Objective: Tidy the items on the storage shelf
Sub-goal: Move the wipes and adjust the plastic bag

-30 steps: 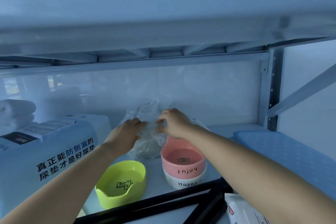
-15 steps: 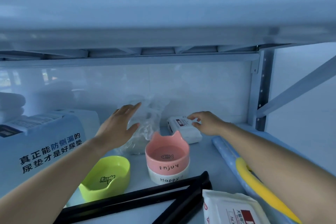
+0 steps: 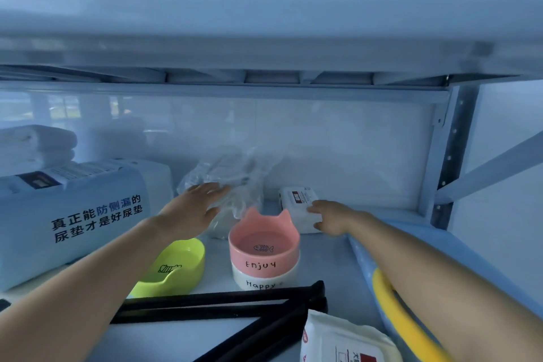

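Wipes pack [image 3: 297, 209] lies far on the shelf [image 3: 329, 258], just right of the plastic bag [image 3: 235, 182]. My right grip [image 3: 332, 216] has left the bag and now pinches the pack's near corner. My left grip [image 3: 191, 211] rests released against the bag. I judge the pack goes next.

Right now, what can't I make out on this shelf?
- Clear bag: contents blurred behind crinkled plastic, head view.
- White bowl: inside hidden by the pink bowl stacked in it.
- Front wipes pack: cut off by the bottom edge.
- Right hand: grip or mere touch on the back wipes pack unclear.
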Demonstrator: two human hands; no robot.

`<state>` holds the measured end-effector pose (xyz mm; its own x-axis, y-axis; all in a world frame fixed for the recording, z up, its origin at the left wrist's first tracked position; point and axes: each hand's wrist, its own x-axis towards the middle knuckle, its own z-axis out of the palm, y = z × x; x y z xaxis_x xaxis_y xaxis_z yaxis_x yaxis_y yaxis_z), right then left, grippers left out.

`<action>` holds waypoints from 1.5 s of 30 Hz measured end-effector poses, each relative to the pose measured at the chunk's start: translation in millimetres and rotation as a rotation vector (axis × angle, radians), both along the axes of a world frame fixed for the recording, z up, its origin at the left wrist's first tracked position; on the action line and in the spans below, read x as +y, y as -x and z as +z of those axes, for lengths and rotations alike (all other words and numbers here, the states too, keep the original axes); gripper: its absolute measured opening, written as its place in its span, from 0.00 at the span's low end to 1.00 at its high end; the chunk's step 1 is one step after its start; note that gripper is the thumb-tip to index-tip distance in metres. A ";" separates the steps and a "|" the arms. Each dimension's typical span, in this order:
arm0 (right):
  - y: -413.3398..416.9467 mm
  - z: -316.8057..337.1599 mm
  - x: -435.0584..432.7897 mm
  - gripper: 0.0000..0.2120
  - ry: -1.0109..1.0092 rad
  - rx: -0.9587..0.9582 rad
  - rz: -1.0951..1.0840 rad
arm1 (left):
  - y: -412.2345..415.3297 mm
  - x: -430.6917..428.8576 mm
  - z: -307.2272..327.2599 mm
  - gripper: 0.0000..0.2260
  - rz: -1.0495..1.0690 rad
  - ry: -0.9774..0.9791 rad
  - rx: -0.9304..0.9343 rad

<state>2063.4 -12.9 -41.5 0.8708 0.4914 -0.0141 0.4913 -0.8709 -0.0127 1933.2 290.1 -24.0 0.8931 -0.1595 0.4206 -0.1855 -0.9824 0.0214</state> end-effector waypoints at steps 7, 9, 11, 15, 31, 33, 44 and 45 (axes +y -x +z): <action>5.6 0.2 6.0 0.28 0.074 -0.013 0.033 | 2.3 6.1 -0.2 0.29 0.060 -0.053 0.066; 5.9 2.0 4.8 0.29 0.079 -0.004 0.041 | 3.2 4.7 0.2 0.31 0.066 -0.054 0.071; 5.5 3.9 1.6 0.29 0.081 0.009 0.045 | 5.2 1.8 0.8 0.31 0.074 -0.046 0.070; 6.1 4.2 -0.5 0.29 0.084 0.020 0.044 | 11.8 -7.9 -1.9 0.31 0.086 -0.026 0.071; 47.2 51.9 17.1 0.23 -0.305 -0.183 0.282 | 52.0 -16.7 10.3 0.34 0.129 0.054 0.048; 60.0 61.6 29.2 0.23 -0.371 -0.198 0.345 | 56.6 -15.9 11.9 0.31 0.137 0.033 0.072; 126.7 73.4 116.0 0.15 -0.418 -0.201 0.608 | 111.8 42.1 32.5 0.27 0.219 0.019 0.002; 130.7 74.3 126.8 0.15 -0.407 -0.213 0.617 | 117.8 52.9 34.3 0.27 0.222 0.017 0.003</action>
